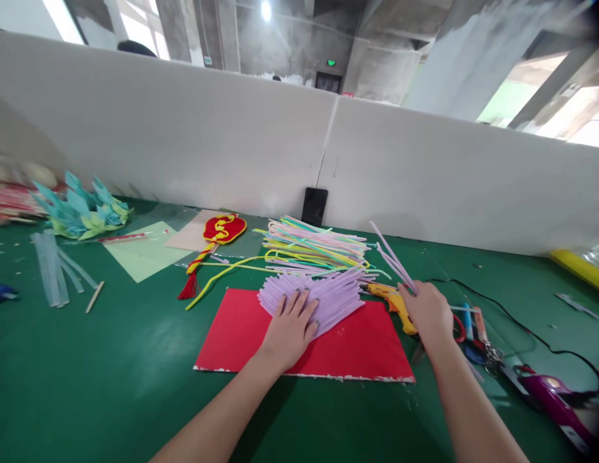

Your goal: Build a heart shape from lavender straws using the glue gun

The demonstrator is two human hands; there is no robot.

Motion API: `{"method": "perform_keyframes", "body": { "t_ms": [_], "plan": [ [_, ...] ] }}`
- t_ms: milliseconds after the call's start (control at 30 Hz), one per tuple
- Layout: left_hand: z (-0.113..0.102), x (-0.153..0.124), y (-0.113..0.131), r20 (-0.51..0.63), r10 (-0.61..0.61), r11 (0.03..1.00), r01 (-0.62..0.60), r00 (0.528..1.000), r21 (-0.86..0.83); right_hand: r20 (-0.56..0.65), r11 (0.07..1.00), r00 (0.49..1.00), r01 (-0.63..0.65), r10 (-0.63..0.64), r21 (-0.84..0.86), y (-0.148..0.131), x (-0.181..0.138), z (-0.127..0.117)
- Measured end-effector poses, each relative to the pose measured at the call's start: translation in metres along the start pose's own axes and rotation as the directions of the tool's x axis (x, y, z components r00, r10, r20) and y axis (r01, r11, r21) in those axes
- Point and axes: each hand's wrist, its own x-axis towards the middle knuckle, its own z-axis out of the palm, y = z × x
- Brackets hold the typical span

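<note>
My left hand (pixel 292 325) lies flat with fingers spread on a bundle of lilac pipe cleaners (pixel 335 302). That bundle rests on a red board (pixel 376 347) with a worn white front edge. To the right, my right hand (pixel 427 312) is closed around a few lilac pipe cleaners (pixel 393 260), which point up and to the left out of the fingers. Behind the bundle is a pile of pink, yellow and mint pipe cleaners (pixel 313 247). Right beside my right hand lies a yellow glue gun (pixel 393 297), partly hidden by it.
Scissors (pixel 509 373), a purple tool (pixel 554 399) and a black cord (pixel 511 321) lie at right. A phone (pixel 314 206) leans on the white partition (pixel 222 141). Further left are a red-and-yellow fan ornament (pixel 224 229), green paper (pixel 142 254), glue sticks (pixel 51 270) and teal paper flowers (pixel 84 209).
</note>
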Motion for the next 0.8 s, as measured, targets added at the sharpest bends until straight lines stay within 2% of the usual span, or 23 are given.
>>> {"method": "perform_keyframes", "body": {
  "t_ms": [67, 133, 233, 333, 500, 800],
  "plan": [
    [0.000, 0.000, 0.000, -0.006, 0.004, 1.000, -0.004, 1.000, 0.007, 0.106, 1.000, 0.994, -0.003, 0.006, -0.031, 0.018, -0.004, 0.006],
    [0.000, 0.000, 0.000, -0.011, 0.007, 1.000, -0.007, 1.000, 0.016, 0.196, 0.997, 0.980, 0.048, -0.034, -0.063, 0.033, -0.006, 0.013],
    [0.000, 0.000, 0.000, -0.020, 0.011, 1.000, -0.010, 1.000, 0.024, 0.278, 0.993, 0.958, 0.095, -0.071, -0.076, 0.046, -0.006, 0.023],
    [0.000, 0.000, 0.000, -0.019, 0.010, 1.000, -0.010, 1.000, 0.023, 0.322, 0.990, 0.942, 0.122, -0.095, -0.066, 0.048, -0.005, 0.029],
    [-0.003, 0.000, 0.002, 0.009, -0.007, 1.000, 0.007, 1.000, 0.025, 0.288, 0.989, 0.952, 0.131, -0.106, -0.068, 0.044, -0.006, 0.026],
    [0.000, 0.000, 0.001, -0.024, 0.006, 1.000, -0.005, 1.000, 0.030, 0.167, 0.993, 0.984, 0.083, -0.068, -0.085, 0.048, -0.005, -0.004]
  ]
}}
